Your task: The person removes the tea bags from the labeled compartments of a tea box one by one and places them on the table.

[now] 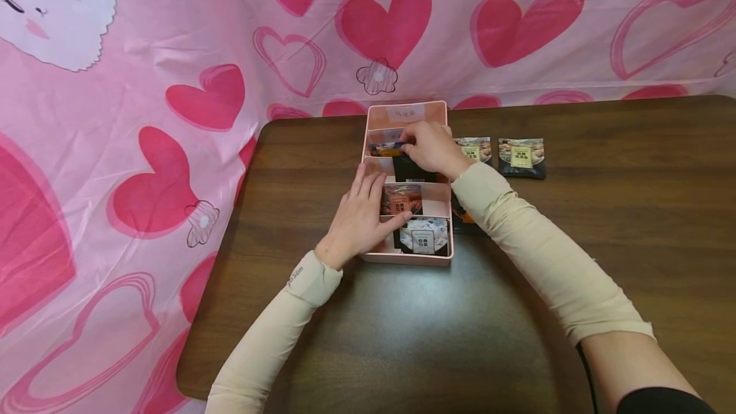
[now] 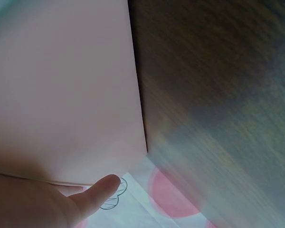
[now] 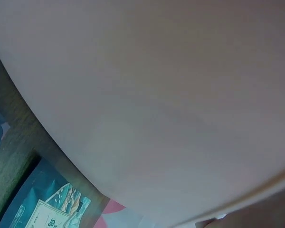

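A pink divided box [image 1: 407,259] stands on the table. My left hand [image 1: 362,213] lies along its left side with straight fingers, the thumb reaching across the front compartments. At the second compartment from the back, my right hand [image 1: 432,145] pinches the edge of a blue and yellow sachet [image 1: 385,149]; its fingertips are partly hidden. Closer to me, the box holds a black sachet [image 1: 411,171], a red sachet [image 1: 401,200] and a white sachet [image 1: 424,236]. In the left wrist view, a finger [image 2: 102,192] shows beside the box wall [image 2: 66,95]. The box wall [image 3: 142,118] fills most of the right wrist view.
Right of the box lie two green-labelled sachets, one near the right hand [image 1: 476,149] and one farther out [image 1: 521,157]. Another dark sachet [image 1: 462,219] is partly under the right forearm. A pink heart-patterned cloth [image 1: 402,30] hangs behind and left of the table [image 1: 621,209].
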`<state>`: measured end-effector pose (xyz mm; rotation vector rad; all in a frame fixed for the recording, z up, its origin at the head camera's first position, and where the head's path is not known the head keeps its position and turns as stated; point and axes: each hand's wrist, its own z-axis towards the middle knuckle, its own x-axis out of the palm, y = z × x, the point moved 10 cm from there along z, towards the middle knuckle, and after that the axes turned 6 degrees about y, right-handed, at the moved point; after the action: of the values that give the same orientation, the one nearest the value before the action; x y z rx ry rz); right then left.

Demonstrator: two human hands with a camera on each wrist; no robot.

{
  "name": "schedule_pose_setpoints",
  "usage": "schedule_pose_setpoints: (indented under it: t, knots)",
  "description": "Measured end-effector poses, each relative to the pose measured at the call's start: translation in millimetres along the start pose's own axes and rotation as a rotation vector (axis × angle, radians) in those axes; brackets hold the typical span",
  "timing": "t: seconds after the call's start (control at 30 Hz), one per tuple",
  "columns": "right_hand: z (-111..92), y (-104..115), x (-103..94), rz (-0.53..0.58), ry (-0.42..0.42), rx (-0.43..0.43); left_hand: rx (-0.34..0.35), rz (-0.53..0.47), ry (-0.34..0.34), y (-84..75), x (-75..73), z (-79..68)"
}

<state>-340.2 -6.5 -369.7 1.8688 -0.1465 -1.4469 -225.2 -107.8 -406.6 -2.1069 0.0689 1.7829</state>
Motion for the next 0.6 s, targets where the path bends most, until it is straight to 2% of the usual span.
schedule_pose_setpoints:
  t: [0.27,0.6]
  knots:
    - [-5,-2,-9.5,-0.016,-0.032,-0.010,-0.004,-0.006,0.007,0.2,0.8,0.6]
    - [-13,-8,-23.2,0.033,-0.062,-0.014,-0.002,-0.006,0.011,1.4,1.4,1.0]
